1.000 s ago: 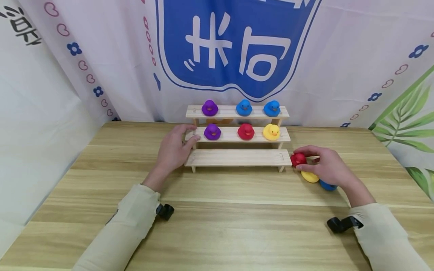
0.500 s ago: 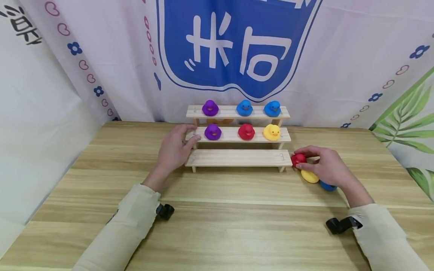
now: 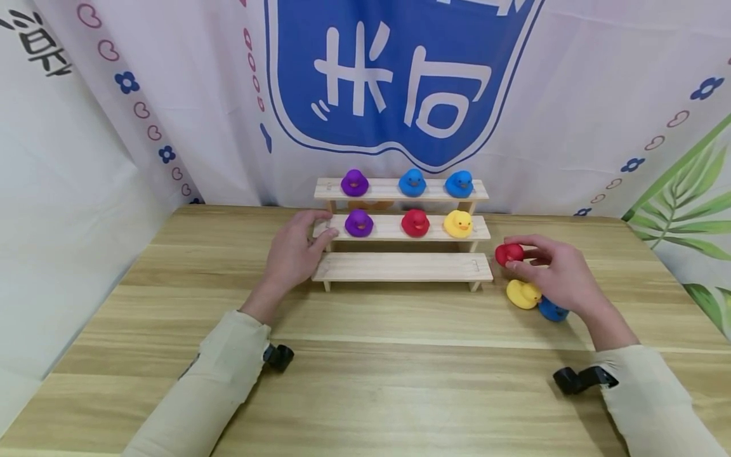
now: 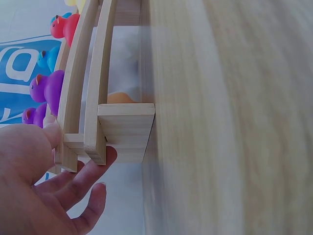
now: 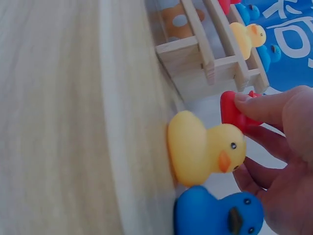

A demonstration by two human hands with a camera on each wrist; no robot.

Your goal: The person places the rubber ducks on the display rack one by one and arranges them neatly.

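Observation:
My right hand pinches a red rubber duck between thumb and fingers, just off the right end of the three-tier wooden stand. In the right wrist view, the red duck is raised off the tabletop. Below the hand, a yellow rubber duck and a blue rubber duck sit on the table. At the stand's left end, my left hand grips the middle tier, its thumb on top. The left wrist view shows the fingers of that hand against the plank ends.
On the top tier sit a purple duck and two blue ducks, one mid-row. The middle tier bears a purple duck, a red duck and a yellow duck. A printed curtain hangs behind the table.
My right hand has lifted the red duck up and slightly away from the stand, uncovering more of the yellow and blue ducks. My left hand stays where it was.

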